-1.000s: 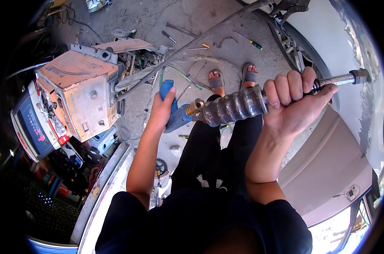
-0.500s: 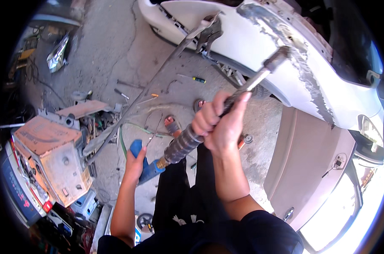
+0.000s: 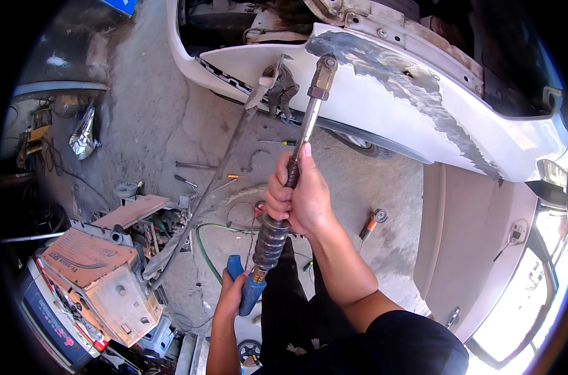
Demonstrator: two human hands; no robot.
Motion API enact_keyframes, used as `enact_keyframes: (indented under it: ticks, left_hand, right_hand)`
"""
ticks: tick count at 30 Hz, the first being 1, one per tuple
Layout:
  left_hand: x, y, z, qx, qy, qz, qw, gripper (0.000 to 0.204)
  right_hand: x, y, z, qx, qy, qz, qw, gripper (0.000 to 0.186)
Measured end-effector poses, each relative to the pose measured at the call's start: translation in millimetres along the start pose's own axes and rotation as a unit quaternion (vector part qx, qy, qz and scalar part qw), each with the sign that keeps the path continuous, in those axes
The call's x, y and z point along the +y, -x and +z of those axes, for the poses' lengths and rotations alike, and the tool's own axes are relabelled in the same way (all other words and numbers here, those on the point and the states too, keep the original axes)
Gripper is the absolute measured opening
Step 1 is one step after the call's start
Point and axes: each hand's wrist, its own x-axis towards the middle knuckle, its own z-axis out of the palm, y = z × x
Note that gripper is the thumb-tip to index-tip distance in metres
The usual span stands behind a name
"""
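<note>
I hold a long metal pulling tool [image 3: 309, 119] with a dark ribbed sliding weight [image 3: 270, 237] and a blue handle [image 3: 249, 290]. My right hand [image 3: 296, 197] grips the shaft just above the weight. My left hand [image 3: 231, 297] is closed around the blue handle at the lower end. The tool's tip [image 3: 324, 69] touches the white car body panel [image 3: 384, 94], next to a long patch of bare grey metal [image 3: 415, 94].
A second long rod [image 3: 224, 156] leans against the car. A boxy orange-topped machine [image 3: 99, 278] stands at lower left with clutter around it. A green hose [image 3: 202, 244] and small hand tools lie on the concrete floor. A beige door panel [image 3: 471, 237] stands at right.
The view has swung up toward the car. The tool has gone from lying sideways to pointing up, its tip now on the white panel. Both hands keep their grip.
</note>
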Motion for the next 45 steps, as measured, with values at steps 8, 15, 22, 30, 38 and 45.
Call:
enact_keyframes:
  ticks: [8,15,22,30,38,45]
  left_hand:
    - [4,-1,17,0.001,0.023,0.001,1.000,0.053]
    - [-2,1,22,0.004,0.033,-0.006,0.999,0.052]
    - [0,-1,23,0.012,0.037,-0.005,0.999,0.050]
    - [-3,-3,19,0.014,0.026,-0.006,1.000,0.046]
    - [-3,-2,17,0.014,0.017,0.000,1.000,0.044]
    - [15,22,26,0.044,0.022,-0.029,0.998,0.047]
  right_hand:
    - [-12,-12,-1,-0.013,0.008,0.015,1.000,0.055]
    - [-13,-13,-1,-0.027,0.018,0.026,0.999,0.055]
    - [-14,-12,-3,-0.025,0.016,0.015,0.999,0.055]
    - [-13,-12,-2,-0.004,0.028,0.009,1.000,0.055]
    - [-12,-13,-6,-0.026,0.005,0.018,0.999,0.055]
    - [-18,-8,-3,-0.031,-0.019,0.039,0.999,0.056]
